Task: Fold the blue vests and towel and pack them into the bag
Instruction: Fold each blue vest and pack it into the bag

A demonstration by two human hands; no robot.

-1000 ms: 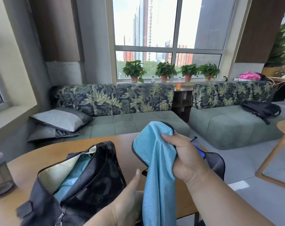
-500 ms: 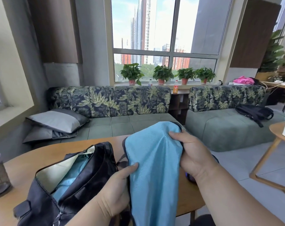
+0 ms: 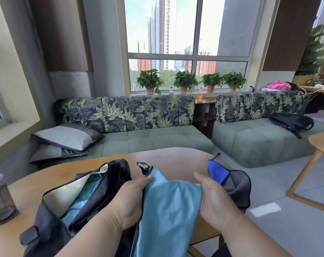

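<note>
Light blue cloth (image 3: 168,210): held up over the near edge of the tabletop (image 3: 176,160), between both hands; it hangs down out of the bottom of the view; dark trim runs along its left edge, and a small black loop (image 3: 143,166) sticks up at its top left corner.
Left hand (image 3: 127,203): its grip is clenched on the left edge of the light blue cloth, thumb on top near the black loop.
Right hand (image 3: 213,199): its grip grasps the right edge of the same cloth, thumb pointing up, fingers behind the fabric.
Bag (image 3: 70,210): dark, lying open on the tabletop just left of the left hand; a pale lining shows inside, with light blue fabric (image 3: 79,203) already in it.
Second cloth (image 3: 229,180): grey with black trim and a bright blue patch, lying at the right edge of the tabletop, just behind the right hand.
Dark tumbler (image 3: 1,201): stands at the far left of the tabletop, a pink top on it.
Sofa (image 3: 139,127): green seat with a leaf-print back, beyond the tabletop; grey cushions (image 3: 64,138) stacked at its left end.
Second sofa section (image 3: 259,138): to the right, a black backpack (image 3: 292,123) lying on it.
Windowsill: four potted plants (image 3: 187,80) in a row, and an orange drink bottle (image 3: 200,95) near them.
</note>
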